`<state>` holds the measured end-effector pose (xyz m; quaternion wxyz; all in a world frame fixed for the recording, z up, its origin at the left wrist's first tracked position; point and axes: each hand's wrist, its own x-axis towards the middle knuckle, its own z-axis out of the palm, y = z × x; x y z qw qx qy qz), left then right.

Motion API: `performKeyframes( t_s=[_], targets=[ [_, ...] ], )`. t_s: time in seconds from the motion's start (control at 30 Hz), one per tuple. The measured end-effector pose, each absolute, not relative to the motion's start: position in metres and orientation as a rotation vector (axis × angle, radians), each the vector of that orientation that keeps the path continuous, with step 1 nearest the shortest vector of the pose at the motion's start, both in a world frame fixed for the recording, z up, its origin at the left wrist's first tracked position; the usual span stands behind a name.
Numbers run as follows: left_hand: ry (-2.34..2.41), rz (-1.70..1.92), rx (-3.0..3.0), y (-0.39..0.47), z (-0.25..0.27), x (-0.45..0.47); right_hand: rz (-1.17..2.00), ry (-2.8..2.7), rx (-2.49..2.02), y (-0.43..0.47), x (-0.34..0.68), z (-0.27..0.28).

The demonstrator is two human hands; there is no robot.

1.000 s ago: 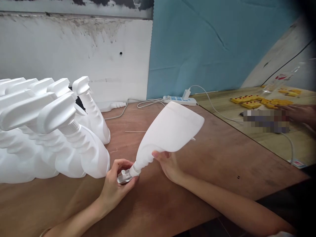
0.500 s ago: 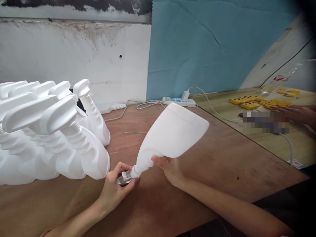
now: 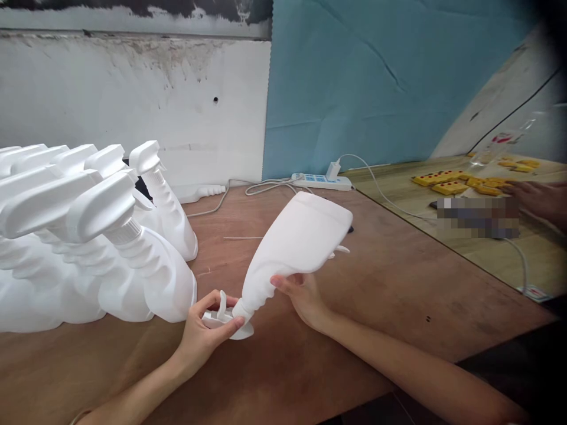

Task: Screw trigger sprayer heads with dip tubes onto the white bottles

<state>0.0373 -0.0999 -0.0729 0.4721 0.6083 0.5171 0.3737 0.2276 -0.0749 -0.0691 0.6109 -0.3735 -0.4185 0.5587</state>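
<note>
A white spray bottle (image 3: 296,236) is held tilted above the table, its wide base up to the right and its neck down to the left. My left hand (image 3: 206,327) is closed around the white trigger sprayer head (image 3: 217,317) at the neck, and the trigger lever sticks up between the fingers. My right hand (image 3: 305,301) grips the ribbed part of the bottle from below, thumb on the near side. Behind the bottle's base, a small white curved piece (image 3: 342,249) shows, mostly hidden. A dark object peeks out beside it.
Several upright white spray bottles (image 3: 150,271) stand in rows on the left. A power strip (image 3: 323,182) with a plugged-in charger and cable lies at the back. On the right are yellow parts (image 3: 447,180), a blurred-out device and another person's hand (image 3: 540,200).
The bottle has turned about its length and its base has shifted left. The sprayer's trigger lever now shows clearly. The curved piece behind the base has come into view.
</note>
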Motion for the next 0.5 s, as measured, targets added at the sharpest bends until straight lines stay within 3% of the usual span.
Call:
performKeyframes(
  t_s=[0.3, 0.5],
  targets=[
    [1.296, 0.922, 1.455, -0.1021, -0.0757, 0.0382, 1.552, -1.103, -0.819, -0.0732, 0.2345, -0.0647],
    [1.294, 0.871, 1.492, -0.1019, -0.0754, 0.0386, 1.527, -1.155, -0.824, -0.0710, 0.2335, -0.0682]
  ],
)
